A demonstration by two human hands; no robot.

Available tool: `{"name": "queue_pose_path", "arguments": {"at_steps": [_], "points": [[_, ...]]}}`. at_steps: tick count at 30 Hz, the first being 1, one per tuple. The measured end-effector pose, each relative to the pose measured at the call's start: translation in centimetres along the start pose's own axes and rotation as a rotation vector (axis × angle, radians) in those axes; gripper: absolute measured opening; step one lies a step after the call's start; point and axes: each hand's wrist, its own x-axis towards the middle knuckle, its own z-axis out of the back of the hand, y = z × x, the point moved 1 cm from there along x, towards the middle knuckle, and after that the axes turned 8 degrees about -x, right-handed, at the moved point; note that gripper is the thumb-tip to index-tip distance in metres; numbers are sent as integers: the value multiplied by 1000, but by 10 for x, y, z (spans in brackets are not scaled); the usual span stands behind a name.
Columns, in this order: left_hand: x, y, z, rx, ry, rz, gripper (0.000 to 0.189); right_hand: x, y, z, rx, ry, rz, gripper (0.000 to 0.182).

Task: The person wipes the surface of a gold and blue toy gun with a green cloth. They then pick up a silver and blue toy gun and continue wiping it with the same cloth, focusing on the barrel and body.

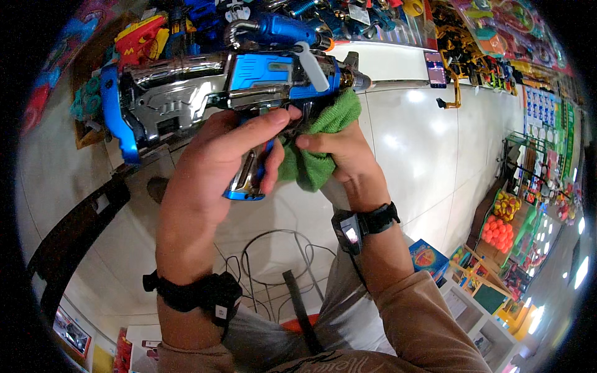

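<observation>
A toy gun in blue and shiny chrome plastic [186,93] lies sideways before me, its blue butt at the left and its muzzle at the right. My left hand [233,144] is wrapped around its pistol grip, thumb along the side near the trigger. A green cloth [317,161] is bunched in my right hand [343,149], which presses it against the underside of the gun's front part. The fingers behind the cloth are hidden. A grey tab [312,67] stands out across the gun's blue front section.
More toy guns, one red and yellow [140,39], crowd the display beyond. A phone [434,70] stands at the white counter's edge. Below are a round metal stool frame [280,233] and cables. Shelves, a blue box [426,261] and a bin of orange balls [498,233] stand at right.
</observation>
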Motion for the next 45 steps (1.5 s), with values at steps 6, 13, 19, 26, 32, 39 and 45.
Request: {"name": "queue_pose_path", "arguments": {"at_steps": [6, 13, 19, 26, 32, 39, 45], "points": [[-7, -2, 6, -19, -13, 9, 35, -3, -2, -3, 55, 49, -68, 58], [-3, -3, 4, -46, 37, -23, 33, -6, -1, -3, 303, 47, -66, 65], [-7, -8, 7, -175, 175, 49, 29, -14, -10, 10, 414, 250, -186, 81], [-5, -4, 12, -177, 266, 131, 36, -28, -1, 0, 467, 156, -144, 86], [-1, -5, 10, -237, 224, 204, 36, -29, 6, -5, 475, 96, -224, 83], [-1, -4, 11, -192, 129, 160, 33, -22, 8, -3, 283, 178, -199, 72], [1, -4, 6, 9, 20, 179, 42, -14, 6, 1, 161, 163, -175, 62]]}}
